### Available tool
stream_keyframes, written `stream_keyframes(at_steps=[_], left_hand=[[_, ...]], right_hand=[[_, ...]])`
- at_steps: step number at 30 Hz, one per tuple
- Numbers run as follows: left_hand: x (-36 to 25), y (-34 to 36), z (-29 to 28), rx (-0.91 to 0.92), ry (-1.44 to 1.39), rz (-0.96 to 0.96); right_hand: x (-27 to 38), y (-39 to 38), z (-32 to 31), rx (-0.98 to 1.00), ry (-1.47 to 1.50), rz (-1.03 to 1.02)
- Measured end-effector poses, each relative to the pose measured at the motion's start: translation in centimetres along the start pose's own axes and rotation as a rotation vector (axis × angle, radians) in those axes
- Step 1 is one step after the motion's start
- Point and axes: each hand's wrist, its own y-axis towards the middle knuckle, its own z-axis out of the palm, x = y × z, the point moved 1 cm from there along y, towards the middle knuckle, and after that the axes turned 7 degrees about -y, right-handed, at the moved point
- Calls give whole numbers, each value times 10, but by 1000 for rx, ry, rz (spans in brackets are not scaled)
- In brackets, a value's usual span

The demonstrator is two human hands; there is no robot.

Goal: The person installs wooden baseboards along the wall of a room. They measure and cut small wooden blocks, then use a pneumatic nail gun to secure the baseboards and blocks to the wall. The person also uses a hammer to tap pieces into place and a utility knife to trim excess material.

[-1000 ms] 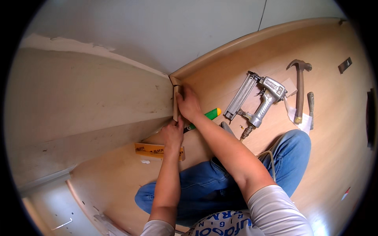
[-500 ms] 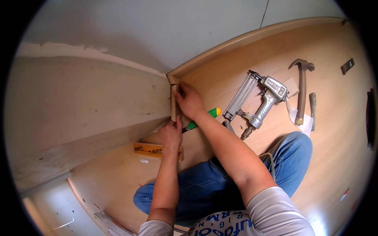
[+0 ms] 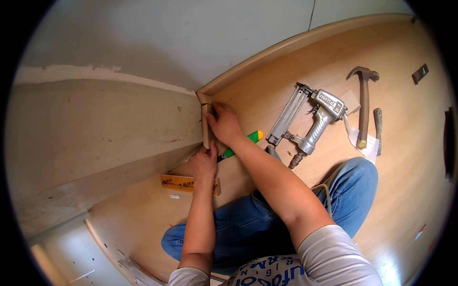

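Workpiece pos.: the short wood strip [image 3: 206, 128] stood on edge along the L wall end [image 3: 152, 112], running far to near. Its far end met the corner w/ the long baseboard [image 3: 310, 40].

R hand [image 3: 224, 125]: lay on the R side of the strip, at its far half. Thumb tip touched the strip's upper edge; index tip sat near the far end, apart from the thumb. Other fingers were partly hidden; clamped or only pressing, cannot tell.

L hand [image 3: 204, 163]: at the near end of the strip, w/ thumb and index tips touching it approx. at that end. Full grip was not visible; pinched or merely braced, cannot tell.

Adjacent items: the green-handled tool [image 3: 256, 137], w/ yellow butt, lay on the floor [image 3: 267, 107] beneath the R wrist, its dark shank pointing to the L hand. The orange strip [image 3: 176, 182] w/ dark print lay just near of the L hand, partly behind the L wrist.

R side of scene: the pneumatic nailer [image 3: 323, 114] lay well apart from both hands. Farther R: the claw hammer [image 3: 364, 105], its handle end on white paper [image 3: 368, 150], and a slim hand tool [image 3: 378, 128] beside it.
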Motion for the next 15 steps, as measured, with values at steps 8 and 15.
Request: stream_keyframes(at_steps=[8,15], left_hand=[[-6,4,-7,101,52,-57],[-9,1,-8,46,-96,-39]], right_hand=[[-1,2,5,-62,34,2],[6,10,1,-1,161,211]])
